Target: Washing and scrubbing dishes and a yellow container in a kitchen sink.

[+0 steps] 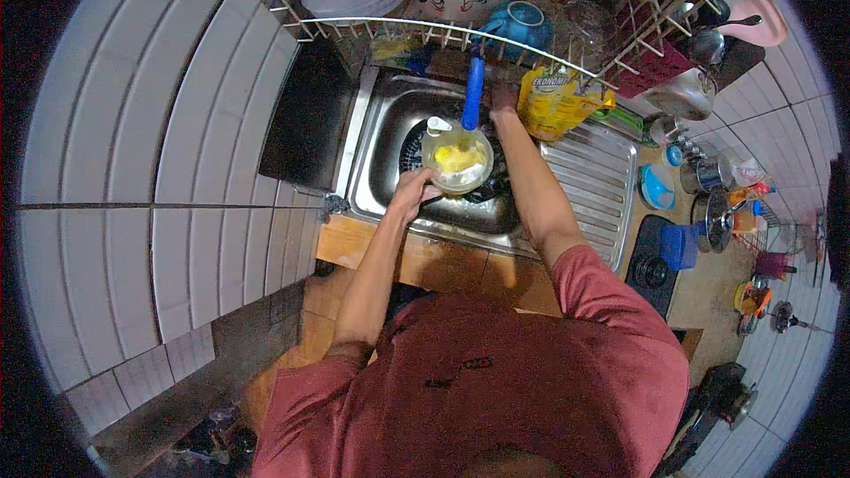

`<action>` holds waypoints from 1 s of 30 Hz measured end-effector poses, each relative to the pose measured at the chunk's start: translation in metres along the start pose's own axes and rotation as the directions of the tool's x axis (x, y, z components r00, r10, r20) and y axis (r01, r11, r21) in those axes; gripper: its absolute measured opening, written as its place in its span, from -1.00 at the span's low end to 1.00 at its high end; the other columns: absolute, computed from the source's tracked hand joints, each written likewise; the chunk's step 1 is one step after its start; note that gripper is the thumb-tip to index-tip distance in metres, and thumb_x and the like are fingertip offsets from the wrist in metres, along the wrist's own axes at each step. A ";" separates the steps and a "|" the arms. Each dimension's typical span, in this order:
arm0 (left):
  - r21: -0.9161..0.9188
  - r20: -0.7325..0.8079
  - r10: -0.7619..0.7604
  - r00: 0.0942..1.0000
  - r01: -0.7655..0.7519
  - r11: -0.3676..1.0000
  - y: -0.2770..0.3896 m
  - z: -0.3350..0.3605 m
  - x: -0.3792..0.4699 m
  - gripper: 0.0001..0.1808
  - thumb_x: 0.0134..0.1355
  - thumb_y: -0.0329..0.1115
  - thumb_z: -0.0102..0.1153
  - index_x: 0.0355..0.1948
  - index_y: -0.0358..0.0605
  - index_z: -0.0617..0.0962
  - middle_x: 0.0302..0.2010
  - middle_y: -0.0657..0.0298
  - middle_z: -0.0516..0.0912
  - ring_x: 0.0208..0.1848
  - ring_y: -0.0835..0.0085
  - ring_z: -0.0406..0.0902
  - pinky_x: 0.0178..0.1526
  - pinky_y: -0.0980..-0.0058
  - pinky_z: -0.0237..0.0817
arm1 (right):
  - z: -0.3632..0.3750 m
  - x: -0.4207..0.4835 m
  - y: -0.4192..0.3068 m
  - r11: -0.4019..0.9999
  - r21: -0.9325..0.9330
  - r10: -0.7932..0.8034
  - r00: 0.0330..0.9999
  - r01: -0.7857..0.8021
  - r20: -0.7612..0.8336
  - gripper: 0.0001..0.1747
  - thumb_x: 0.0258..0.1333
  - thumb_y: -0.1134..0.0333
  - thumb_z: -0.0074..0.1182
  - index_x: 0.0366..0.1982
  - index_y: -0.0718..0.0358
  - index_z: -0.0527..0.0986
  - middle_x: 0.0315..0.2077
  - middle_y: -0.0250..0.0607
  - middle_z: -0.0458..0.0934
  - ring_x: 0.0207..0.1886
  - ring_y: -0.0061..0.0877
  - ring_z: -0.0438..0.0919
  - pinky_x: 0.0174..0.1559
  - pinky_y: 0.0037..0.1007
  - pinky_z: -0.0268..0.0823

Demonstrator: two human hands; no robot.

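My left hand (415,194) grips the lower left rim of a round translucent bowl (468,186) over the stainless steel sink (372,166). A yellow sponge (458,158) and something white and foamy lie in the bowl. A white tap spout (438,124) and a blue hose or sleeve (473,96) come down at its upper edge. My right hand (503,96) reaches behind the sink, right of the blue piece and beside a yellow refill pouch (554,103); its fingers are dark and blurred, so what they touch cannot be told. Dark items lie in the basin, partly hidden by the bowl.
A white wire dish rack (425,28) with bowls and a blue cup (521,26) hangs above the sink. Right of the basin is the ribbed drainboard (591,179), then a counter with pots, a blue container (679,247) and a glass lid (718,219). A tiled wall stands left.
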State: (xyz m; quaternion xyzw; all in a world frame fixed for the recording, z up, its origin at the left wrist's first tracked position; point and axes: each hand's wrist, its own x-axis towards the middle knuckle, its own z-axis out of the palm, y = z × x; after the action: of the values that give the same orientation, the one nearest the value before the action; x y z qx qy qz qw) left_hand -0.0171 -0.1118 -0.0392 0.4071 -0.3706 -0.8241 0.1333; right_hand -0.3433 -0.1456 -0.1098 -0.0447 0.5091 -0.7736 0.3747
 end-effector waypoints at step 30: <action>-0.021 -0.026 -0.009 1.000 0.008 1.000 0.003 -0.004 -0.013 -0.61 0.23 -0.31 0.23 -0.03 -0.44 0.57 -0.18 0.09 0.69 -0.26 0.37 0.69 -0.16 0.45 0.60 | -0.002 -0.009 0.002 0.991 -0.135 0.001 0.998 -0.010 -0.067 -0.61 0.33 0.19 -0.13 0.17 -0.02 0.30 0.15 -0.34 0.20 0.11 -0.35 0.18 0.10 -0.21 -0.03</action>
State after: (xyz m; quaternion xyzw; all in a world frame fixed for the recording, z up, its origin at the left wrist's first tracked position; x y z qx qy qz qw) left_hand -0.0057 -0.1096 -0.0309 0.4179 -0.3586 -0.8231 0.1388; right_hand -0.3363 -0.1386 -0.1092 -0.0426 0.5727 -0.7373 0.3559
